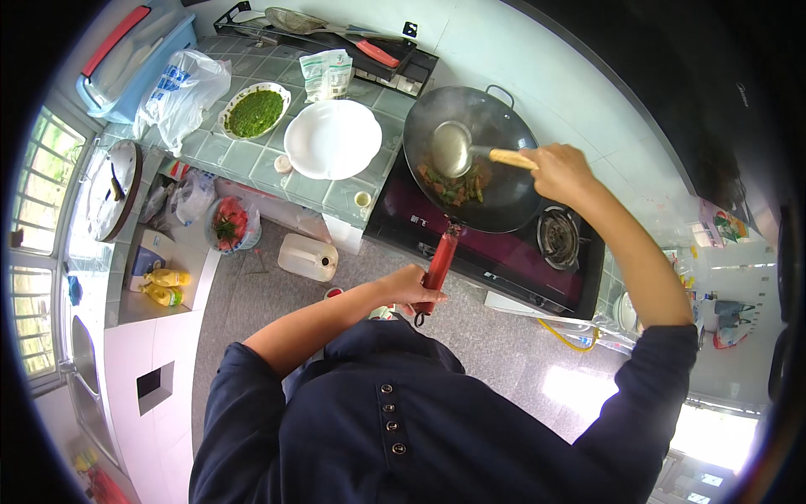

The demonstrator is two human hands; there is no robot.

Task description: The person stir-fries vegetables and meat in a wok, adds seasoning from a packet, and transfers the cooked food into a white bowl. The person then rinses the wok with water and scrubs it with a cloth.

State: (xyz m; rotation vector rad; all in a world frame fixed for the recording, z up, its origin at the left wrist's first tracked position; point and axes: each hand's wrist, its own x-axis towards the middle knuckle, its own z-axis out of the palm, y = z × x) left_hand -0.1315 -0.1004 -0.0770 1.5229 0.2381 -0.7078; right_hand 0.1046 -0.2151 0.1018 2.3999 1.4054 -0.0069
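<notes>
My left hand [409, 288] grips the red handle [442, 261] of a dark wok [504, 195], which sits on the left burner of a black gas stove [406, 220]. In my right hand [559, 171] is the wooden handle of a metal ladle [451, 148]. The ladle's bowl is inside the wok, over browned pieces of food mixed with green vegetable [456, 189], and hides part of them. A little steam or haze hangs in the wok. To its left a white scalloped bowl [334, 140] stands on the tiled counter.
The right burner [558, 236] is bare. An oval dish of chopped greens [255, 113], a packet [326, 74], a plastic bag [189, 88] and a small cap [362, 199] occupy the counter. A utensil rack [393, 72] stands behind. A range hood [661, 69] overhangs at right; a plastic jug [307, 257] is on the floor.
</notes>
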